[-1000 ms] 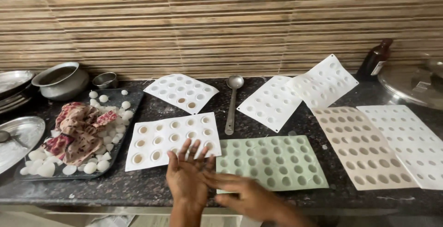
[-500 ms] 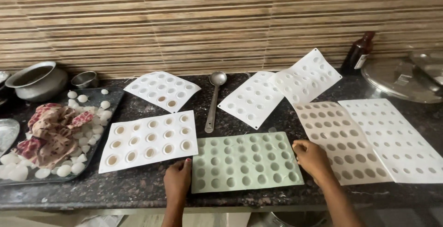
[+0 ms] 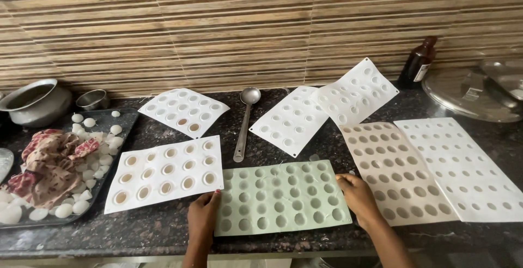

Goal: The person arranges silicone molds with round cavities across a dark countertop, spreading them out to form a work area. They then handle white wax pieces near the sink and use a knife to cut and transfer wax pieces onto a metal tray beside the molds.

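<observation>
Both hands are gripping the green mould (image 3: pixel 280 198), which is lying flat at the front edge of the dark tabletop (image 3: pixel 163 227): the left hand (image 3: pixel 202 216) is closing its fingers on the near-left corner, the right hand (image 3: pixel 357 194) on the right edge. Being floppy, the mould is likely to sag if lifted, or nudge the filled white mould (image 3: pixel 166 172) just beside it.

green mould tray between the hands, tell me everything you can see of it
The green mould tray is a pale green rectangular sheet, seemingly silicone, with rows of round empty cavities. It lies flat on the dark speckled counter near the front edge. The left hand touches its left edge, the right hand its right edge. A white mould lies just left.
</observation>
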